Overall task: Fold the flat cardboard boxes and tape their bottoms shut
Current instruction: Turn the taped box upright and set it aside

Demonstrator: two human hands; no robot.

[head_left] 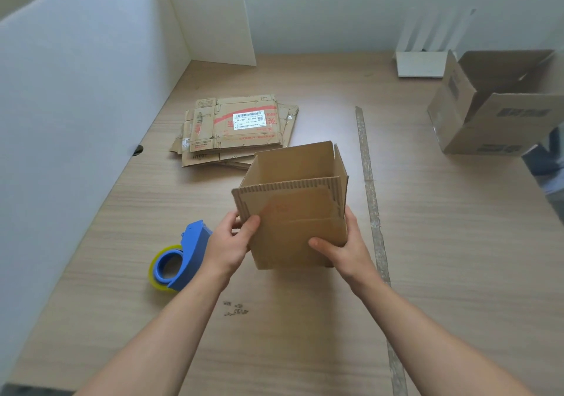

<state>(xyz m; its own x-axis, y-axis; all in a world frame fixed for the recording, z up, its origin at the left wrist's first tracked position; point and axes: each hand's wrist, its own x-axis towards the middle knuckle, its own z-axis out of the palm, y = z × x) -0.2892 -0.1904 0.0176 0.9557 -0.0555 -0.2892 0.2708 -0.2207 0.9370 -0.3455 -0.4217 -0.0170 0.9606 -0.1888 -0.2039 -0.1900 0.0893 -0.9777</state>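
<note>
You are holding one small cardboard box already opened into its square shape, raised a little above the wooden table, with its open end facing up and away from you; your left hand is gripping the near left corner, thumb pressing on the front wall and fingers wrapping round the side; your right hand is clasping the lower right corner, thumb lying across the front wall, the other fingers hidden behind the box; both hands are closed onto the cardboard rather than spread. The inside of this box is showing nothing but bare walls as far as you can see down; whether its bottom flaps are folded in or taped you cannot tell from here, since the underside is facing away from the camera; I am judging that the taping on this one is either just finished or still waiting. The tape dispenser, blue with a yellowish roll, is lying on the table just beside your left wrist, untouched. Farther off, a stack of flat boxes is still lying unfolded, so several are remaining to do. At the far right a larger open box is resting tilted, mouth towards you, and it is looking empty; a long strip is running along the table to the right of your hands
</note>
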